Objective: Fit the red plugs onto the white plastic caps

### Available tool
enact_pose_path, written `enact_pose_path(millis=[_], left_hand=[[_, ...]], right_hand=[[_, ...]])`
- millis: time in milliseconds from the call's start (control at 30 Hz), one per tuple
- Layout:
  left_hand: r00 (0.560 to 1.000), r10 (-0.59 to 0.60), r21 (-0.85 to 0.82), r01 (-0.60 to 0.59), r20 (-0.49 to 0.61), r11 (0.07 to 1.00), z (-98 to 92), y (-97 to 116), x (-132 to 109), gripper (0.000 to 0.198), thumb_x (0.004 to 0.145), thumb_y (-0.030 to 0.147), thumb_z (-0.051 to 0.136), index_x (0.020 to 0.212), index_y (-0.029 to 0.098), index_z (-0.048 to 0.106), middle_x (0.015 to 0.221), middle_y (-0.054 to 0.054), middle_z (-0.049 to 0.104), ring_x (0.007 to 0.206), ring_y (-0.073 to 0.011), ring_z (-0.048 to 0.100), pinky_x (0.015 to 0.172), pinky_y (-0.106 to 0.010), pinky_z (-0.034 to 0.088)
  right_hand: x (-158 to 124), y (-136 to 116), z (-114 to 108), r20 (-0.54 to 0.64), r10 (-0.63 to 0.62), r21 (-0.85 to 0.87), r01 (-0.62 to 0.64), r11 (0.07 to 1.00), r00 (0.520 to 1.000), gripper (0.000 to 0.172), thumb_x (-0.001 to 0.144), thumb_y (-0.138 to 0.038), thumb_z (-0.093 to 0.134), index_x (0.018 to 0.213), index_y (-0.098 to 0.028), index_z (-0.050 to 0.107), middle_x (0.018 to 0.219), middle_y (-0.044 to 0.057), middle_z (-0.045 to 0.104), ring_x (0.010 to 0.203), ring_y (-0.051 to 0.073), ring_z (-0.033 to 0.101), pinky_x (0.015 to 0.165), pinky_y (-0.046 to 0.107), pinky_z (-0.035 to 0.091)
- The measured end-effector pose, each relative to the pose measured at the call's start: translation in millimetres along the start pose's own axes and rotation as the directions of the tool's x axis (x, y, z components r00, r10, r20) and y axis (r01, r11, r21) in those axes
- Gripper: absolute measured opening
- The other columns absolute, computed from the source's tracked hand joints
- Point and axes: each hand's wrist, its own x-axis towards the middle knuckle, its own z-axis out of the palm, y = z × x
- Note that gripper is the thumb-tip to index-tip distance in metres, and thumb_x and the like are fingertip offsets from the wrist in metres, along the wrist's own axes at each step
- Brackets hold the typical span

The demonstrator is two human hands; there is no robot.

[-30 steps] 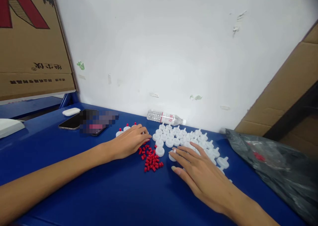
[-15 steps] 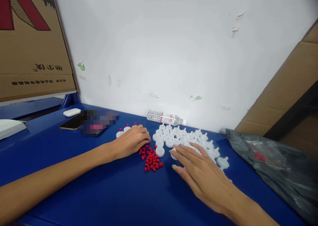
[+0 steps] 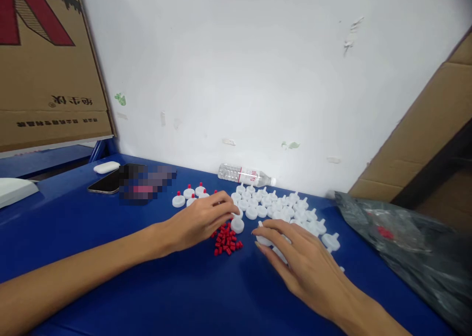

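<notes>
My left hand (image 3: 206,215) reaches over the near pile of small red caps (image 3: 225,241), its fingers bent a little and apart, with nothing visible in them. Its fingertips are close to a white round lid with a spout (image 3: 237,225). On the right, my right hand (image 3: 300,257) curls its thumb and fingers around a white spouted lid (image 3: 264,240), and its palm hides other lids. Behind the left hand stand several white lids with red caps on their spouts (image 3: 179,199). A larger group of uncapped white lids (image 3: 283,209) spreads behind the right hand.
A clear plastic bottle (image 3: 245,174) lies along the white wall. Phones (image 3: 106,182) and a white case (image 3: 106,167) rest at the left. A dark plastic bag (image 3: 405,257) covers the right edge of the blue table (image 3: 177,291). Cardboard (image 3: 47,80) stands at the left.
My left hand has moved right and away from the red-capped lids, uncovering more of them. The fingers of my right hand have closed in around a white spouted lid.
</notes>
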Motion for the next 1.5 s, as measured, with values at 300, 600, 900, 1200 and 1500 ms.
enact_pose_path(millis=[300,600,900,1200,1500], left_hand=[[0.98,0.145,-0.129,-0.163,-0.139,0.978,2.8,29.6,0.0,0.032,0.099,0.007,0.054,0.129,0.017,0.059,0.113,-0.012,0.066,0.096,-0.0155,0.067,0.081,-0.025,0.059],[0.985,0.14,-0.158,-0.155,-0.099,0.975,7.1,25.6,-4.4,0.026,0.099,0.009,0.054,0.122,0.015,0.064,0.108,-0.011,0.071,0.091,-0.0155,0.071,0.08,-0.024,0.06],[0.992,0.079,-0.193,-0.097,-0.101,0.976,9.7,27.6,-2.8,0.023,0.101,0.018,0.056,0.123,0.017,0.064,0.106,-0.01,0.07,0.09,-0.0154,0.07,0.079,-0.024,0.06],[1.0,-0.015,-0.143,0.017,0.018,0.99,15.4,34.9,-2.0,0.033,0.109,0.028,0.033,0.095,0.014,0.059,0.082,-0.005,0.062,0.066,-0.0143,0.055,0.062,-0.025,0.046],[0.997,-0.028,-0.215,0.043,0.07,0.976,9.0,46.9,-1.9,0.029,0.105,0.02,0.038,0.082,0.016,0.055,0.071,0.0,0.059,0.061,-0.0124,0.052,0.062,-0.025,0.041]], right_hand=[[3.8,-4.8,0.1,-0.048,-0.035,0.099,0.039,0.994,0.998,0.037,0.099,-0.015,0.051,0.135,-0.022,0.047,0.125,0.011,0.064,0.113,0.022,0.065,0.094,0.038,0.058],[1.2,-5.5,-0.9,-0.137,-0.093,0.167,0.115,0.979,0.986,0.031,0.096,-0.012,0.059,0.125,-0.02,0.049,0.119,0.01,0.067,0.109,0.018,0.065,0.094,0.032,0.058],[-0.3,-5.4,1.1,-0.186,-0.122,0.154,0.152,0.976,0.975,0.025,0.094,-0.008,0.059,0.115,-0.02,0.056,0.124,0.009,0.069,0.118,0.02,0.065,0.1,0.034,0.057],[-7.4,-6.0,4.0,-0.226,-0.064,0.23,0.117,0.966,0.972,0.024,0.093,-0.003,0.059,0.106,-0.023,0.056,0.127,0.007,0.07,0.121,0.021,0.064,0.098,0.035,0.055],[-7.2,-8.2,9.7,-0.231,-0.082,0.28,0.147,0.949,0.969,0.026,0.091,0.001,0.054,0.102,-0.022,0.057,0.124,0.008,0.072,0.119,0.022,0.066,0.091,0.034,0.058]])
